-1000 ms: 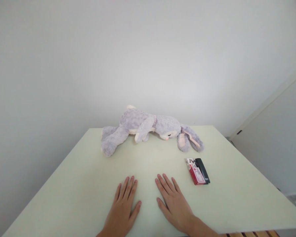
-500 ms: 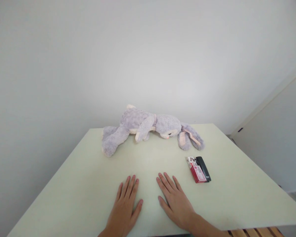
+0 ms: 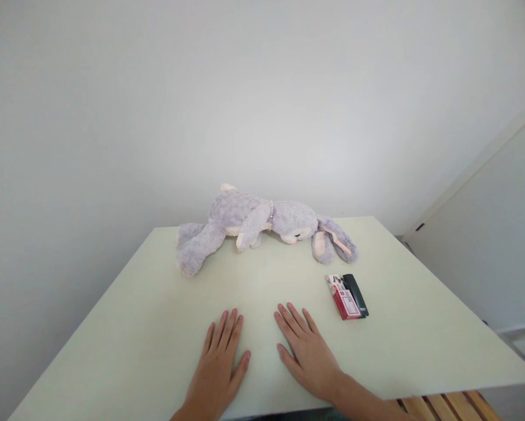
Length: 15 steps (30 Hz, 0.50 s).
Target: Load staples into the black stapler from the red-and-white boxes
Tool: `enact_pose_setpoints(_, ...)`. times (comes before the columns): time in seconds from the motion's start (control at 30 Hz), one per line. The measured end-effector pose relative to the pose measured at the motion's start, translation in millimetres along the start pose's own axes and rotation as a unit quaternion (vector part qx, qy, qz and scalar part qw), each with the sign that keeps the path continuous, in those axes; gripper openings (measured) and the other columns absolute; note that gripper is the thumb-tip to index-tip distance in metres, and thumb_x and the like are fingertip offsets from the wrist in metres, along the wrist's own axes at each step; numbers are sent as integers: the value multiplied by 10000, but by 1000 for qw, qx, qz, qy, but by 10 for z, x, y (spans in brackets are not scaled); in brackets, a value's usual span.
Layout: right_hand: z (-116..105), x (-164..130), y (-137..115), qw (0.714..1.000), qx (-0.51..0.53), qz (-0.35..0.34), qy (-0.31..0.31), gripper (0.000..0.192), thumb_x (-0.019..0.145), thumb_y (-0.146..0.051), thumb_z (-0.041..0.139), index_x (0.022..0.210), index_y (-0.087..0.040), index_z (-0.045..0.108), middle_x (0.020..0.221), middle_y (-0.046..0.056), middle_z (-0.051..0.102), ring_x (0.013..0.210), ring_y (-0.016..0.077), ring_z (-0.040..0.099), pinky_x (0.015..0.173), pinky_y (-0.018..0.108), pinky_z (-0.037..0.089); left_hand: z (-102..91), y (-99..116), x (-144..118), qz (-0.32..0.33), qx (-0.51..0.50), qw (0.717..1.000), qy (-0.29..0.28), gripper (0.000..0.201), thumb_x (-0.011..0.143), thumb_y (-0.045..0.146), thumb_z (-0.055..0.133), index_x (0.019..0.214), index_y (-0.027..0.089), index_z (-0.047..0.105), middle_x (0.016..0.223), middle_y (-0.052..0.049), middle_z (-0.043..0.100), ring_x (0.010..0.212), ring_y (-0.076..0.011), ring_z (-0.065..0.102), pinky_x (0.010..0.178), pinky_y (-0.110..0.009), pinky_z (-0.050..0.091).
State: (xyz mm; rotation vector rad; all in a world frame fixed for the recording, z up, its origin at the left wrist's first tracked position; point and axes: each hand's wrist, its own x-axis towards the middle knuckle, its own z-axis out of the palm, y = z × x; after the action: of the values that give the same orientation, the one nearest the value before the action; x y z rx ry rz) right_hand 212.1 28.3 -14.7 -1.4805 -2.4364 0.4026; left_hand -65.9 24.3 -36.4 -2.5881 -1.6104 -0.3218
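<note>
I see both hands lying palm down on the pale green table (image 3: 126, 327), fingers stretched flat and slightly spread, holding nothing. The left hand (image 3: 216, 365) and the right hand (image 3: 308, 351) sit side by side near the close edge, a narrow gap of bare tabletop between their thumbs. Just beyond and to the right of the right hand's fingertips lies a small red and white pack (image 3: 342, 296) with a black bar (image 3: 356, 294) touching its far side (what the bar is I cannot tell). Well ahead of both sets of fingers, by the white wall (image 3: 262, 105), a grey plush rabbit (image 3: 254, 225) lies on its side, ears pointing right.
</note>
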Motion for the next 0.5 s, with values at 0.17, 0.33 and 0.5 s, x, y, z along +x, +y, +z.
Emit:
enact_pose_setpoints(0.17,-17,-3,-6,1000,6,0,5,729,1033,-358,469,1655,-320,91,1716,-21,112,1591,278,132,1293,561,143,-10,2,-3,-4,-12,1000,0,741,1021,415,464,1654,230,127,1719,-60,187,1589,-299,154,1254,-546,276)
enact_pose_setpoints(0.33,-39,-6,-17,1000,11,-3,6,731,1027,-357,480,1655,-317,107,1716,-16,115,1590,281,135,1291,565,152,-14,1,7,-3,-17,1000,1,740,1021,422,466,1653,232,131,1718,-64,195,1588,-302,160,1254,-552,275)
enact_pose_setpoints(0.5,-44,-3,-17,1000,11,2,2,739,1017,-336,490,1655,-318,117,1716,-9,110,1591,284,130,1289,578,141,-22,-1,13,-6,-26,1000,3,740,1020,427,470,1653,244,133,1716,-57,204,1587,-295,168,1255,-542,278)
